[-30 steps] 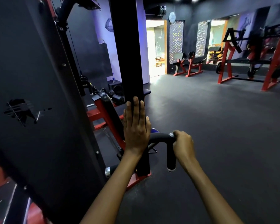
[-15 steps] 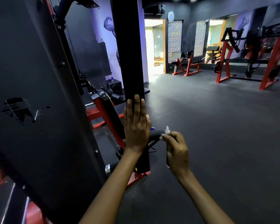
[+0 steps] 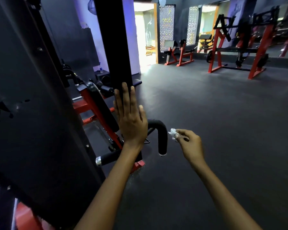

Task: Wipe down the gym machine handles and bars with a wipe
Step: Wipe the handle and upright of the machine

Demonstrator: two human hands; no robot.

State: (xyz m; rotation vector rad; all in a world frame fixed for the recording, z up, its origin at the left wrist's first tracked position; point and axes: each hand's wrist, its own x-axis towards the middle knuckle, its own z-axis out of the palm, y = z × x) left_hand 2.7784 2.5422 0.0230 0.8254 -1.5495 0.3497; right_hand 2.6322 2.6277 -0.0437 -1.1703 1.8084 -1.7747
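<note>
A black foam-covered curved handle [image 3: 161,136] bends down from the machine, ending in a silver cap. A second black grip [image 3: 109,157] with a silver end sticks out lower left. My left hand [image 3: 131,118] lies flat with straight fingers against the black upright post [image 3: 113,40]. My right hand [image 3: 189,143] pinches a small crumpled white wipe [image 3: 173,132] in its fingertips, just right of the curved handle and apart from it.
A large black machine shroud [image 3: 32,105] fills the left. A red frame with a black pad [image 3: 98,105] stands behind the post. Red racks [image 3: 239,52] and benches [image 3: 178,52] line the far wall. Dark rubber floor [image 3: 223,130] spreads to the right.
My right hand has come off the curved handle and moved right with the wipe, leaving the handle bare. My left hand has stayed flat on the post.
</note>
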